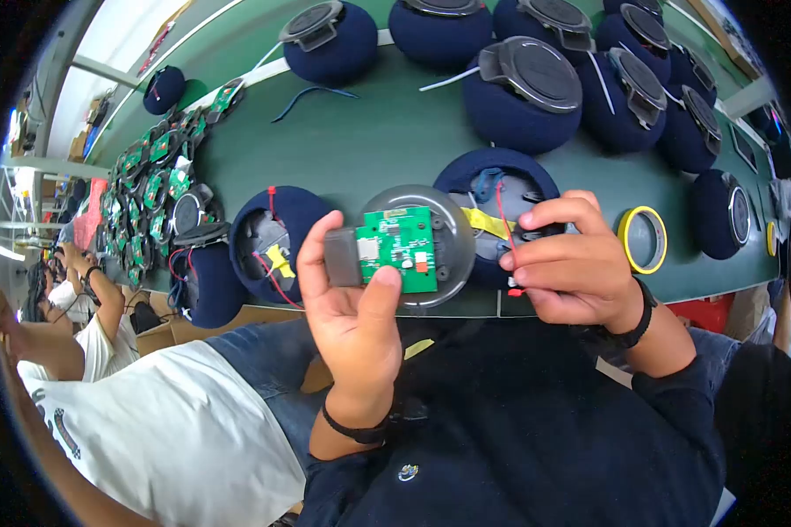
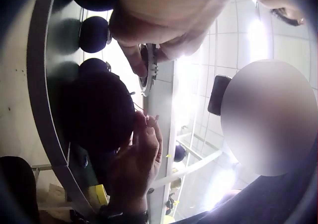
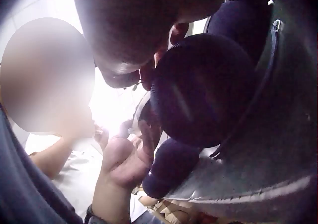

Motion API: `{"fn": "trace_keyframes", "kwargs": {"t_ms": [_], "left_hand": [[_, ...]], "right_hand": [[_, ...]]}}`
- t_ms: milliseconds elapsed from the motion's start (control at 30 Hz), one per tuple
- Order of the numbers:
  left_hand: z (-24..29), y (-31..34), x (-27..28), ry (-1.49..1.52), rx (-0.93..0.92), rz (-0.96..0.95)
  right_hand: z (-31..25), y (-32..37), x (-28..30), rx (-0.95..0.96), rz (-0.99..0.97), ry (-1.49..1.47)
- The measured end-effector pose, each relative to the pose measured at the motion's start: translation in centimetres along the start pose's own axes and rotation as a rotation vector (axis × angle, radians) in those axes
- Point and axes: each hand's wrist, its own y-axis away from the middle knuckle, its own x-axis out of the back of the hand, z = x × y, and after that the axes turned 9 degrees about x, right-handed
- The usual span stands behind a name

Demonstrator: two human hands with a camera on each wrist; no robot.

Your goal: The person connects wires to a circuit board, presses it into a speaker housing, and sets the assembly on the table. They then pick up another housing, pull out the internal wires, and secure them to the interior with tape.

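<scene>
My left hand (image 1: 352, 325) holds a round grey plastic cover (image 1: 455, 268) with a green circuit board (image 1: 413, 255) facing up, thumb at the board's lower edge. A dark block sticks out at the cover's left. In my right hand (image 1: 580, 263), the fingers pinch a red wire (image 1: 502, 206) with a small red plug (image 1: 515, 292) at its end. The wire comes from an open navy fabric-covered round housing (image 1: 466, 167), which holds a yellow tape strip (image 1: 488, 223). In the left wrist view the cover (image 2: 147, 75) shows edge-on; the right wrist view shows the housing (image 3: 203, 89) dark.
Another open navy housing (image 1: 242, 233) stands left, beside a pile of circuit-board covers (image 1: 154, 189). Several capped navy units (image 1: 523, 101) fill the back right. A yellow tape roll (image 1: 643, 240) lies right of my right hand. Another person (image 1: 167, 422) sits at left.
</scene>
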Motion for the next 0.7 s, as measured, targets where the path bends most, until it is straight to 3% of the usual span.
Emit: {"fn": "trace_keyframes", "kwargs": {"t_ms": [433,633,700], "left_hand": [[-0.5,0.0,1.2,-0.107,-0.148,0.041],[-0.5,-0.1,0.9,-0.052,-0.103,0.045],[-0.4,-0.2,0.6,-0.059,-0.113,0.047]], "right_hand": [[-1.4,-2.1,-1.4,0.03,-0.047,0.022],[-1.7,-3.3,-2.1,-0.139,0.006,0.041],[-1.9,-3.8,-2.0,-0.348,0.068,-0.064]]}}
